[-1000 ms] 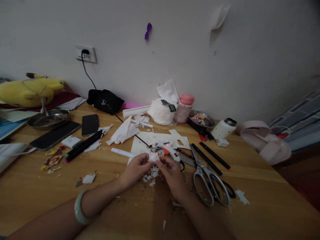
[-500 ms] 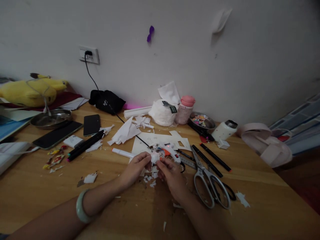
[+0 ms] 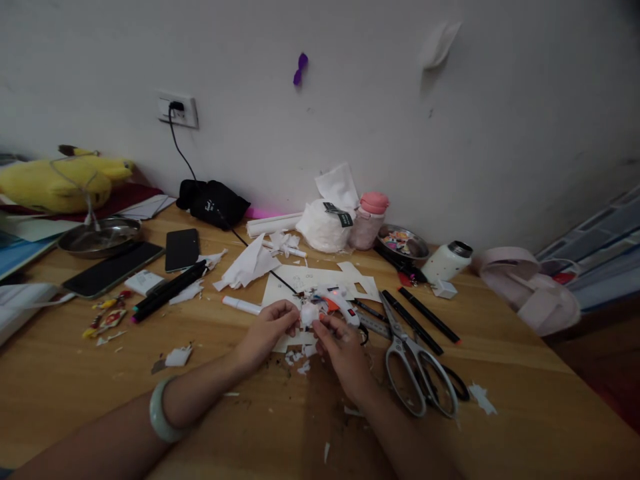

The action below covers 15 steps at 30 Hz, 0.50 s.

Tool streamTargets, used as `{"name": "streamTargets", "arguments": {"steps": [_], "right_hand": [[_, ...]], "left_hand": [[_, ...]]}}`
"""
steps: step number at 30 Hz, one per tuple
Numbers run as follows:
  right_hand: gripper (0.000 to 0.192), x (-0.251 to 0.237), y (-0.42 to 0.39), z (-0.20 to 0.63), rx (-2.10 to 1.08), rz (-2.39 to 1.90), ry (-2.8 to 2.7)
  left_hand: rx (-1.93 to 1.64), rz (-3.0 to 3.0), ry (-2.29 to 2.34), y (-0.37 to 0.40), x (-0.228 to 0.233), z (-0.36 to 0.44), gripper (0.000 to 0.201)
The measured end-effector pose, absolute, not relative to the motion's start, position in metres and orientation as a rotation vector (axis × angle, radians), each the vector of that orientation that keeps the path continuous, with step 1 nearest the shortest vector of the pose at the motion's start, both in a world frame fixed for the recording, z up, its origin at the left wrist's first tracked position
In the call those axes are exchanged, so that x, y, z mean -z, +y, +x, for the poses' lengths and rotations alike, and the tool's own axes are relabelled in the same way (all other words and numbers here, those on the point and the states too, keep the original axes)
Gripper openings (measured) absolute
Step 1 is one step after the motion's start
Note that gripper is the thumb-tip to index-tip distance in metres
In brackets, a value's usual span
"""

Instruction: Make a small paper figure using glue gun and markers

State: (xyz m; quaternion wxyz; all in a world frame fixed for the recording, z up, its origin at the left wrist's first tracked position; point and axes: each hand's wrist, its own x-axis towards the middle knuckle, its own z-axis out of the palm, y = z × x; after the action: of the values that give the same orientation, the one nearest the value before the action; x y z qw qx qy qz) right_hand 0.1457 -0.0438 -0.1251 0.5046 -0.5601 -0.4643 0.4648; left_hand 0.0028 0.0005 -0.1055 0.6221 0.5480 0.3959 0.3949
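Fingers: both hands pinch one small white paper piece (image 3: 309, 313), just above the table (image 3: 525, 407)
Left hand (image 3: 267, 331): fingertips closed on the piece's left edge
Right hand (image 3: 343, 347): fingertips closed on its right edge
Behind: glue gun (image 3: 340, 303), partly hidden by the piece, light seemingly on
Right: scissors (image 3: 417, 373), black pens (image 3: 420, 317)
Below: white scraps (image 3: 300, 360)
Left: white marker (image 3: 241, 305)

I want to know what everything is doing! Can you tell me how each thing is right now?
small white piece: pinched between both hands
left hand: gripping it
right hand: gripping it
glue gun: lying down, red light on
scissors: lying, blades closed
black plug: in socket
pink-lidded bottle: upright, capped
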Motion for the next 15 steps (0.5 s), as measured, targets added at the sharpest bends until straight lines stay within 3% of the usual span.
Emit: {"name": "streamTargets", "arguments": {"steps": [4, 15], "right_hand": [[0.032, 0.1257, -0.0440, 0.1470, -1.106, -1.354, -1.135], [0.030, 0.1242, -0.0442, 0.1454, -1.141, -1.282, -0.999]], "left_hand": [[-0.890, 1.205, 0.895, 0.0000, 0.1057, 0.0031, 0.033], [-0.827, 1.282, 0.823, -0.0032, 0.1028, 0.0030, 0.021]]}}
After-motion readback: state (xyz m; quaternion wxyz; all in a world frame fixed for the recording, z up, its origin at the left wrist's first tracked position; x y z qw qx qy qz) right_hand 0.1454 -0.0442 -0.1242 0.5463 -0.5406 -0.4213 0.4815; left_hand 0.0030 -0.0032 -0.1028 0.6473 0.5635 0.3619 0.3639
